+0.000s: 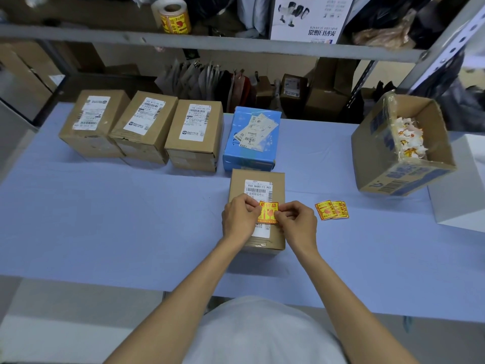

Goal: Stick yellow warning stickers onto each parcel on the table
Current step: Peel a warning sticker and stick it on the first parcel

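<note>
Yellow warning sticker [267,212] sits at the centre of the frame, held over the white shipping label [258,189] of a brown parcel [238,182] that lies flat on the blue bench [105,219]. The left grip [240,216] pinches the sticker's left edge with curled fingers, and the right grip [296,222] pinches its right edge the same way. Whether the sticker touches the label cannot be told. Right of the parcel, a fanned pile of loose stickers [332,210] lies on the bench. Higher in the frame stands a blue parcel [250,137], with a row of three brown parcels [144,124] to its left. An open carton [372,148] at the right holds crumpled backing papers [409,137]. A sticker roll [172,15] stands on the shelf at the top.
</note>
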`<act>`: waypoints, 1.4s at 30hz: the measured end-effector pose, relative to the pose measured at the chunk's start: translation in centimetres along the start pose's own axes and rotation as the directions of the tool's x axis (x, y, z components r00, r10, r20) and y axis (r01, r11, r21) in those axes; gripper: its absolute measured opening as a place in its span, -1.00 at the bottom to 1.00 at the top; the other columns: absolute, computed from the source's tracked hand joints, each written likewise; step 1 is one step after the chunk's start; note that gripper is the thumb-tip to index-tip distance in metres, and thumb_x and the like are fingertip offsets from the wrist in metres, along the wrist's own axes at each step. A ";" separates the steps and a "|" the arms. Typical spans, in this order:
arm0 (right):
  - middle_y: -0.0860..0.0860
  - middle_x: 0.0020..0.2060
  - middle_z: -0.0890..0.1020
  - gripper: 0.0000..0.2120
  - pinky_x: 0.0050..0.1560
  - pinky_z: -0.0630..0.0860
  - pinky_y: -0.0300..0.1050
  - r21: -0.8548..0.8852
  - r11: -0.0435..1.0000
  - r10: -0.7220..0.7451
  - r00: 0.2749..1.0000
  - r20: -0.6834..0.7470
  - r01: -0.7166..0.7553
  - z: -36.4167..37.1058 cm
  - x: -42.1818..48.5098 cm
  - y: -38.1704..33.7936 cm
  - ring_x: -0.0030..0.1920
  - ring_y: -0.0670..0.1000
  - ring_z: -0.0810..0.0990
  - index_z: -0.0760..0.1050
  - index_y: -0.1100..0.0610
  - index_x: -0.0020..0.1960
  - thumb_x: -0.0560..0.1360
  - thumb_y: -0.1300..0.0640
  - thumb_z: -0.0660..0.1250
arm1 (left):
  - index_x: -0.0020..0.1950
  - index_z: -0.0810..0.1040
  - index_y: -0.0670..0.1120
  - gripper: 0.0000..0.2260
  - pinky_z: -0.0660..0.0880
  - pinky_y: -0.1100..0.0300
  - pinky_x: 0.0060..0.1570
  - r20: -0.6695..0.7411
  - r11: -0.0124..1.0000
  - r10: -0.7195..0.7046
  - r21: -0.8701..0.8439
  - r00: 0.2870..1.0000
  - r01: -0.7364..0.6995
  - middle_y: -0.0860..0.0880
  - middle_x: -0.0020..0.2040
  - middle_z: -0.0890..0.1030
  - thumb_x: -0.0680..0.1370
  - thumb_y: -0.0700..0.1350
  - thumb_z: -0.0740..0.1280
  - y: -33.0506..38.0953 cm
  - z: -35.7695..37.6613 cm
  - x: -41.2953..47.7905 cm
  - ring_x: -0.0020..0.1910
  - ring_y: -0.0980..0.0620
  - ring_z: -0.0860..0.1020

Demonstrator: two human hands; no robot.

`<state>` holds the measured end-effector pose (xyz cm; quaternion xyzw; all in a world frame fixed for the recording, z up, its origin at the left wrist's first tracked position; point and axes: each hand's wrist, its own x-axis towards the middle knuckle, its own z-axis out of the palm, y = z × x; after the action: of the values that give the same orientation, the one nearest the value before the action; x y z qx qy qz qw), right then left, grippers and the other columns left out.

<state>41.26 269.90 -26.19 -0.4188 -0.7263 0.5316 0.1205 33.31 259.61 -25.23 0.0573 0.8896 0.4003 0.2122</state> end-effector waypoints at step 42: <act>0.01 -0.26 0.53 -0.76 -0.22 0.39 -0.04 -0.322 0.946 0.054 0.998 0.031 -0.041 0.3 2.3 -0.1 -0.17 0.13 0.54 0.36 0.15 -0.14 0.47 0.04 0.37 | -0.06 0.49 0.03 -0.59 0.36 0.17 -0.29 0.248 0.967 0.150 0.165 0.957 -0.195 0.10 -0.28 0.50 0.23 -0.01 0.61 -1.4 -2.6 2.0 -0.24 0.04 0.50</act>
<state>39.55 271.40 -26.84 -0.4396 -0.7951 0.4171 0.0237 30.45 257.40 -25.38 0.2013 0.8837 0.3225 0.2730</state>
